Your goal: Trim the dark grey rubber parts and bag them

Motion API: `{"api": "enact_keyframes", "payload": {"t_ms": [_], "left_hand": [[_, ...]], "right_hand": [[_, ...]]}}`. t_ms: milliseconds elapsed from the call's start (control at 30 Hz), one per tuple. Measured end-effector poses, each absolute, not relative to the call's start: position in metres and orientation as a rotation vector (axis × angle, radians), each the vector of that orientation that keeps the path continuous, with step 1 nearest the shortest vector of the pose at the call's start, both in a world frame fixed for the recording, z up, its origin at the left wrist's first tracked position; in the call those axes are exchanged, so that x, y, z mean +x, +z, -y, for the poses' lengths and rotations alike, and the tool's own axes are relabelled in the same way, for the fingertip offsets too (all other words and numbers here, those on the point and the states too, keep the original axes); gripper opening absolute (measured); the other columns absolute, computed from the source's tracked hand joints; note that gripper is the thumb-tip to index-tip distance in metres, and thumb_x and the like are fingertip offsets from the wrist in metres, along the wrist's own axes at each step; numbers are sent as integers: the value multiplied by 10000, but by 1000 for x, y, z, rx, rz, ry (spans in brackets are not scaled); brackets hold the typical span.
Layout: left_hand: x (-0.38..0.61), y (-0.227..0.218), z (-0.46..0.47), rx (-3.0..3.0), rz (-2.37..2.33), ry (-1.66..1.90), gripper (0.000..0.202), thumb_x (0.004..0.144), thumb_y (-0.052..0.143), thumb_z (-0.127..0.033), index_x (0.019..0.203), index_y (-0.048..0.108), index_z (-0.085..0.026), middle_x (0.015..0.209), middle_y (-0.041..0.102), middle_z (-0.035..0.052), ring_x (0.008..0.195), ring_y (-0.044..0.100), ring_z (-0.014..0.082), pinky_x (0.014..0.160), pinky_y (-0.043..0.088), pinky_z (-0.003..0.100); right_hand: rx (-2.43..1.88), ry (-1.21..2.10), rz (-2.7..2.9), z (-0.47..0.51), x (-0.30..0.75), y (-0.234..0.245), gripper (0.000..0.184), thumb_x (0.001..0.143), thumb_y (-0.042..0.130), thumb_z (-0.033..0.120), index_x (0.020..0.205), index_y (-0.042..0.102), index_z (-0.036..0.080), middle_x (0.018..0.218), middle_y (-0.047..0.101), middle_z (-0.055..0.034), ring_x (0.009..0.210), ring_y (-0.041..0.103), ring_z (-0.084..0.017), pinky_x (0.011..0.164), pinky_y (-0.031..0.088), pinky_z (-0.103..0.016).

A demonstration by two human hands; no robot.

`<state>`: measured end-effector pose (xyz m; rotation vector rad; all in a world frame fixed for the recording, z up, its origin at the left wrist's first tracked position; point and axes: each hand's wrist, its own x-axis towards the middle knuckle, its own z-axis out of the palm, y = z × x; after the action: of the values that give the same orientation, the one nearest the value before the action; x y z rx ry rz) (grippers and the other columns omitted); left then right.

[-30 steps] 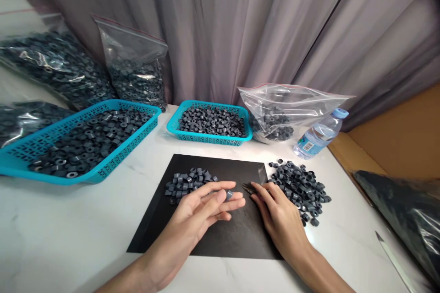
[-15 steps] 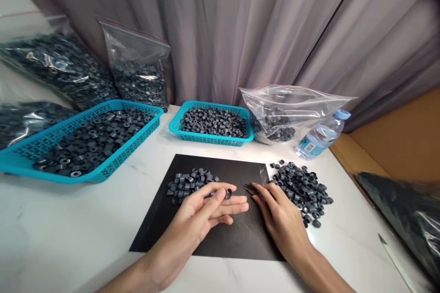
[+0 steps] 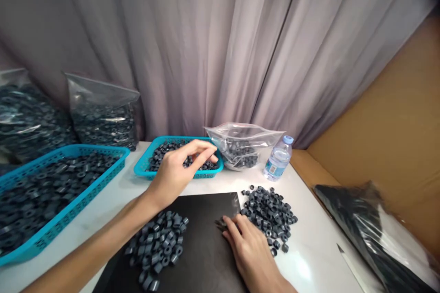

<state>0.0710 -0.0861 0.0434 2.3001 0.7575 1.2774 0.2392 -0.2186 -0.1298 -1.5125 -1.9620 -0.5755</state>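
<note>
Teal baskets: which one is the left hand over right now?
The small basket at the back, next to the open zip bag. The left hand hovers above its grey rings; the large basket sits apart at far left.

Soft, even daylight fills the scene, with no hard shadows; the curtain glows pale where light seems to come through it. A white glare patch sits on the glossy table near the right hand, and highlights streak the plastic bags. The left hand is slightly motion-blurred. Wide-angle distortion bends the edges, the top right corner darkens, and the far-left bags look soft, perhaps out of focus.
</note>
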Motion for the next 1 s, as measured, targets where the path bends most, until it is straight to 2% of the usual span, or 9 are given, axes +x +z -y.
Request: {"api": "enact_keyframes", "payload": {"t_ms": [67,167,267,367,433,600,733,867,1000], "left_hand": [[99,65,66,2578,-627,1364,193,1011,552,-360,1055,688,-230,1039,784,12,958,730,182,919,534,301],[133,82,44,2879,-503,1254,207,1027,522,-286,1153,673,-222,1164,760,39,1078,710,214,1007,516,364],[151,82,32,2989,-441,1115,259,1029,491,-191,1223,658,-230,1253,742,31,1130,711,212,991,547,359],[158,78,28,3040,-420,1047,356,1019,474,-133,1332,602,-244,1434,644,37,1300,620,225,999,558,369],[161,77,29,3050,-426,1040,377,1020,474,-137,1367,575,-245,1480,603,46,1345,582,236,1005,558,389],[142,81,52,2984,-561,1172,290,1065,418,-227,1293,597,-212,1290,722,57,1136,701,209,990,535,374],[87,62,87,2874,-754,1333,141,1035,505,-251,1103,622,-214,1098,734,24,1009,665,189,963,485,341],[28,9,109,2849,-959,672,150,936,665,-398,931,668,-249,974,704,-5,994,615,232,875,473,358],[6,-36,114,2812,-1072,476,223,877,719,-462,949,719,-251,999,703,13,1039,605,276,921,448,418]], "right_hand": [[-1485,-600,1963,216,238,-131,376,1108,284,265,1215,621,138,937,680,-113,816,713,-241,697,600,-317],[-1445,-664,1975,213,238,-135,370,1100,290,230,1226,621,123,935,688,-115,813,715,-247,699,605,-322],[-1417,-695,1987,213,238,-136,336,1089,331,205,1236,619,113,949,694,-118,825,715,-250,713,609,-329],[-1412,-664,2018,214,239,-134,288,1072,402,189,1248,614,103,963,691,-124,842,711,-257,726,614,-337],[-1422,-636,2031,214,239,-132,270,1063,434,184,1249,613,104,960,685,-122,841,707,-257,720,614,-336],[-1443,-606,2016,218,240,-131,339,1094,319,200,1235,614,112,954,681,-123,830,708,-250,719,612,-343],[-1445,-572,2023,222,241,-128,371,1104,276,218,1238,605,107,949,677,-126,828,708,-254,702,605,-349],[-1492,-501,2052,225,242,-123,357,1107,292,234,1249,597,116,941,661,-120,794,690,-246,670,589,-343],[-1547,-458,2079,227,243,-120,355,1107,303,244,1237,603,107,939,649,-118,792,678,-252,653,580,-348]]}}
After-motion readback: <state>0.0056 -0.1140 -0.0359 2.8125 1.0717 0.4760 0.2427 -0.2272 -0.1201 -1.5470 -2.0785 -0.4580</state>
